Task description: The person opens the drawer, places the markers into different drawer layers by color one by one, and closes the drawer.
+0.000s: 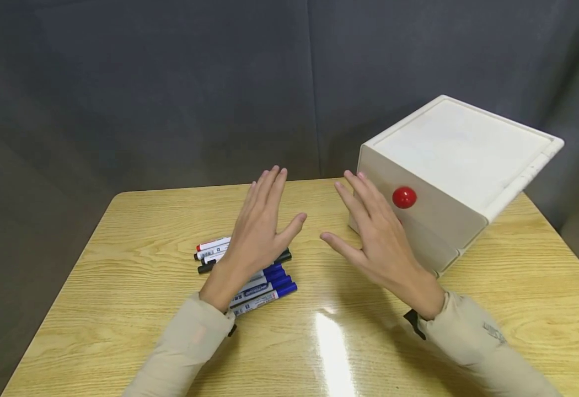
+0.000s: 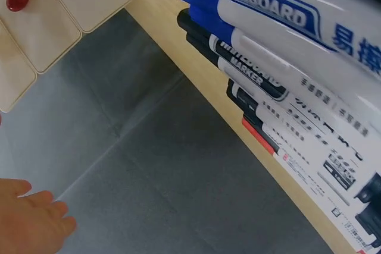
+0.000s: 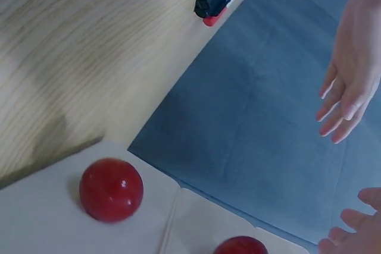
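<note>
- Whiteboard markers (image 1: 264, 301) lie on the counter (image 1: 135, 253).
- Left hand (image 1: 261, 226), hiding some, is empty, fingers straight.
- Right hand (image 1: 382, 245), also empty, fingers extended, near the white box (image 1: 468, 151).
- Likely a ready pose; gripping would call for curled fingers.

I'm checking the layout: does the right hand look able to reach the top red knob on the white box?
Probably yes: the right hand holds nothing and is close to the white box, and in the head view nothing covers the top red knob.

Beige slvs (image 1: 182, 341), blk wrist straps (image 1: 414, 324).
</note>
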### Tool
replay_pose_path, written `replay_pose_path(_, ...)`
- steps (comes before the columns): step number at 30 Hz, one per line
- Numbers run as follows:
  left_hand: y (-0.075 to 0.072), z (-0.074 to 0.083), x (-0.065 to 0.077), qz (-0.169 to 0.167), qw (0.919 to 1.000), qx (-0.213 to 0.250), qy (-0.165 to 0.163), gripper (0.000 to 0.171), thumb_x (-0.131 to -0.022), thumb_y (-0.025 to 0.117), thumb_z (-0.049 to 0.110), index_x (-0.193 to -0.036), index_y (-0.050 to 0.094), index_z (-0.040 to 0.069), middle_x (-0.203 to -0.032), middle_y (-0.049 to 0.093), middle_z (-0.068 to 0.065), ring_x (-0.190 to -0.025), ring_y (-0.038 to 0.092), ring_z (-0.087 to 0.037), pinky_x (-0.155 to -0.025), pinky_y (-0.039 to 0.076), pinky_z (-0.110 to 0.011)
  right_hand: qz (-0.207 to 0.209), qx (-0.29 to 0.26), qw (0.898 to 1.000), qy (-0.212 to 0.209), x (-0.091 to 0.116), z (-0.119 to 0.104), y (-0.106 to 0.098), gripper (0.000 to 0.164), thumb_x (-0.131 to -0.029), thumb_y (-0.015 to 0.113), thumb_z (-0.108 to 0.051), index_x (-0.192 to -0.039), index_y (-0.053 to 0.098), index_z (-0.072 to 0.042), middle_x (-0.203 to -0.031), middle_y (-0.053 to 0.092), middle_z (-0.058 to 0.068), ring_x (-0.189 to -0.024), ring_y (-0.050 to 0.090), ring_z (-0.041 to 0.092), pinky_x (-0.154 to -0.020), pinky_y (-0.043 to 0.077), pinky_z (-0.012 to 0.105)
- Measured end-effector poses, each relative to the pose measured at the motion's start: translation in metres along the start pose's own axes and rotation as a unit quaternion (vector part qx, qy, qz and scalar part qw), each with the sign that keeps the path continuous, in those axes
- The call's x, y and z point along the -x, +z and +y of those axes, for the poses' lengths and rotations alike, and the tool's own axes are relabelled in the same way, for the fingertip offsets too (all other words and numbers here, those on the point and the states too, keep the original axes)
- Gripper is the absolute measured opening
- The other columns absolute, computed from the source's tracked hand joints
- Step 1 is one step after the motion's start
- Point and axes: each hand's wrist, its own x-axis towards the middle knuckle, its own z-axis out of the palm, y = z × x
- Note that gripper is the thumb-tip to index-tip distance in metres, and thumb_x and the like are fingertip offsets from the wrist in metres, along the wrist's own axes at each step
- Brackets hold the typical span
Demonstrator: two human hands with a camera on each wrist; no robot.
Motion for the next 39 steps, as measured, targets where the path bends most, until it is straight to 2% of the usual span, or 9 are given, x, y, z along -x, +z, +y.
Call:
replay_pose_path(13,0.003,0.009,-0.003,-0.002,0.9998,0.004,0.019,0.076,-0.099,0.057,0.038,-0.157,0.021,0.005,-0.164,0.023,-0.013,-0.153,0.021,-0.028,-0.128,0.012,-0.043,0.027,0.01,0.999,-0.031,0.002,-0.01,-0.02,0.075,-0.1,0.041,-0.06,-0.15,0.04,-0.005,-0.158,0.037,0.015,-0.146,0.032,0.042,-0.122,0.027,0.052)
replay_pose_path(23,0.007,0.016,-0.006,-0.008,0.9995,0.02,0.021,0.074,-0.1,0.056,0.039,-0.158,0.022,0.007,-0.165,0.023,-0.012,-0.153,0.021,-0.025,-0.127,0.013,-0.043,0.037,0.008,0.999,-0.031,0.004,-0.01,-0.037,0.075,-0.099,0.044,-0.059,-0.147,0.044,-0.002,-0.156,0.039,0.018,-0.145,0.033,0.043,-0.123,0.025,0.051)
replay_pose_path(32,0.013,0.022,-0.008,-0.017,0.9992,0.027,0.023,0.074,-0.1,0.055,0.04,-0.158,0.022,0.008,-0.164,0.024,-0.012,-0.152,0.024,-0.026,-0.127,0.016,-0.044,0.066,-0.013,0.997,-0.049,0.005,-0.011,-0.052,0.07,-0.099,0.05,-0.055,-0.143,0.049,0.001,-0.149,0.045,0.024,-0.142,0.036,0.045,-0.123,0.027,0.045)
replay_pose_path(39,0.015,0.028,-0.011,-0.007,0.9985,0.046,0.028,0.073,-0.1,0.055,0.039,-0.158,0.022,0.009,-0.164,0.025,-0.01,-0.151,0.026,-0.026,-0.125,0.021,-0.047,0.078,-0.011,0.996,-0.051,0.007,-0.011,-0.066,0.07,-0.099,0.051,-0.054,-0.14,0.051,0.003,-0.146,0.047,0.025,-0.139,0.039,0.045,-0.124,0.025,0.041)
